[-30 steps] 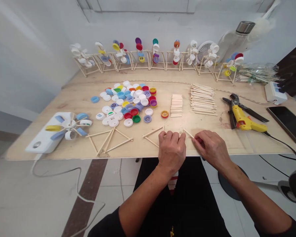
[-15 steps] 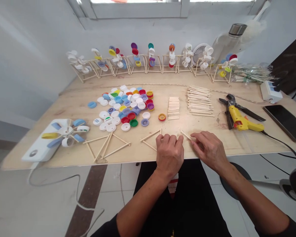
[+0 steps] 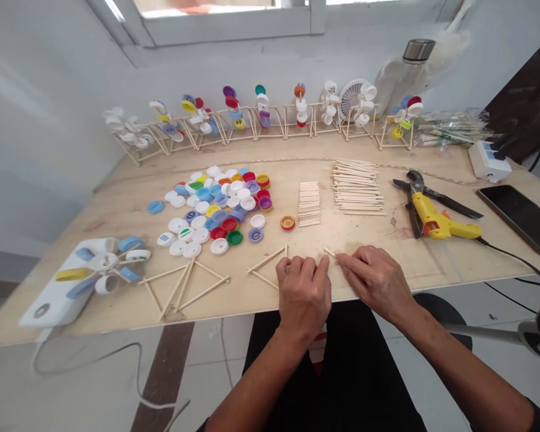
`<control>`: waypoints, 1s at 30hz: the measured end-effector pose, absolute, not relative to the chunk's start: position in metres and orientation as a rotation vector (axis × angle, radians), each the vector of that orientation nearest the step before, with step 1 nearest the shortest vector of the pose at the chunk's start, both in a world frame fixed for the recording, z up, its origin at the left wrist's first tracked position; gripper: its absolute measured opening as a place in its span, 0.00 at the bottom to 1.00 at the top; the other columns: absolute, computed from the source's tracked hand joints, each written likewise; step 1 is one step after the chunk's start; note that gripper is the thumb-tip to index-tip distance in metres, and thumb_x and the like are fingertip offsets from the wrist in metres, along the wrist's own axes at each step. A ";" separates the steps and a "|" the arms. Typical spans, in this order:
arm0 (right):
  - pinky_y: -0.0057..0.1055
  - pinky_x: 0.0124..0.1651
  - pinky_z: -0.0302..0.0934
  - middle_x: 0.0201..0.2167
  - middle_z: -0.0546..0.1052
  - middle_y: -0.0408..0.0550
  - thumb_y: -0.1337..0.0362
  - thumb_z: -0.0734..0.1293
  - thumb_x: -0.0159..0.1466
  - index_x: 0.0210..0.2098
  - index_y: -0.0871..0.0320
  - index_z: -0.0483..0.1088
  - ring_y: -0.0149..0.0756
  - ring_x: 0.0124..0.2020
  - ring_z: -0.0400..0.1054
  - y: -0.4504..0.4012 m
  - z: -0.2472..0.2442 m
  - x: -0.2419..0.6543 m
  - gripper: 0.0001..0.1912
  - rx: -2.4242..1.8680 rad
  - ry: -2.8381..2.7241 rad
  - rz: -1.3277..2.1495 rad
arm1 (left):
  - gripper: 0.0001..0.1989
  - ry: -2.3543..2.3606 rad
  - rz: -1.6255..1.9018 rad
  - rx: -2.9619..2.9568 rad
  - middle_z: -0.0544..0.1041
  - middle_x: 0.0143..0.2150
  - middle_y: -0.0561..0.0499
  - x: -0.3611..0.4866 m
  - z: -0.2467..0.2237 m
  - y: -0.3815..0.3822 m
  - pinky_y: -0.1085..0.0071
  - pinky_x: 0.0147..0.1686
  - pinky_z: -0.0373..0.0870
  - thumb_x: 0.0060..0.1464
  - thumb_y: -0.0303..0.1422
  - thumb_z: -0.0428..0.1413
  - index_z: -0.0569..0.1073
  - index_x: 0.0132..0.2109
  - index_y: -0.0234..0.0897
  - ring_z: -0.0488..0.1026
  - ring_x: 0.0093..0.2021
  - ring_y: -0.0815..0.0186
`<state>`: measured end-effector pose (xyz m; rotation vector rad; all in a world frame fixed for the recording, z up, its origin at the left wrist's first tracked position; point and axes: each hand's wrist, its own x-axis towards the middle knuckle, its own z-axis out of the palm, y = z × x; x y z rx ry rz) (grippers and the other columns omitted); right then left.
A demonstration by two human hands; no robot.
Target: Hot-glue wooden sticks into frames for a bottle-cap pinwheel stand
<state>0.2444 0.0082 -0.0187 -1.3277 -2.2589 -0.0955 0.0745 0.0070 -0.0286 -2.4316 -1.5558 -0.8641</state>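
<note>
**Wooden stick (image 3: 330,252) pinched by right hand (image 3: 377,281) near the front of the table (image 3: 366,233)**

One end of the wooden stick is gripped between the thumb and forefinger of the right hand, and its other end is pointed away from the person, just beside the left hand (image 3: 305,294). The fingers of the left hand are bent downward and held close together over the tabletop; whether anything is pinched under them cannot be told. To the left of that hand, an angled stick frame (image 3: 266,260) is laid flat, partly covered by the hand. Farther left, joined stick frames (image 3: 162,274) are set near the table edge, beside a cap wheel (image 3: 105,263) that is rested on a white box (image 3: 49,301).

Beyond the frames, colored bottle caps (image 3: 229,201) are spread in a loose heap, with a red-and-yellow cap (image 3: 287,222) placed apart from it. Short sticks (image 3: 309,204) and longer sticks (image 3: 357,189) are stacked in two piles. On the right, a yellow glue gun (image 3: 432,219) is laid against black-handled cutters (image 3: 459,206), near a phone (image 3: 522,216). Along the wall, a row of stick stands (image 3: 270,131) is lined up, with cap wheels mounted on them; a small white fan (image 3: 351,99) is seen behind.
</note>
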 end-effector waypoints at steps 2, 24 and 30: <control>0.31 0.34 0.55 0.26 0.69 0.46 0.68 0.60 0.65 0.45 0.58 0.73 0.32 0.29 0.60 0.008 -0.018 0.244 0.12 -1.328 -2.258 -0.097 | 0.12 -1.552 -0.865 -2.433 0.70 0.27 0.49 0.074 -0.029 0.007 0.59 0.42 0.57 0.54 0.25 0.51 0.75 0.44 0.37 0.64 0.32 0.62; 0.32 0.35 0.54 0.25 0.67 0.45 0.70 0.61 0.64 0.41 0.59 0.72 0.32 0.29 0.59 0.011 -0.017 0.241 0.10 -1.330 -2.240 -0.053 | 0.11 -1.529 -0.901 -2.430 0.69 0.25 0.51 0.075 -0.027 0.010 0.61 0.41 0.57 0.54 0.24 0.52 0.75 0.43 0.36 0.62 0.30 0.64; 0.32 0.34 0.54 0.25 0.68 0.45 0.70 0.60 0.64 0.41 0.58 0.73 0.32 0.29 0.60 0.011 -0.016 0.242 0.11 -1.338 -2.248 -0.062 | 0.11 -1.554 -0.881 -2.431 0.68 0.25 0.51 0.075 -0.028 0.010 0.61 0.41 0.57 0.54 0.24 0.52 0.75 0.43 0.37 0.62 0.30 0.64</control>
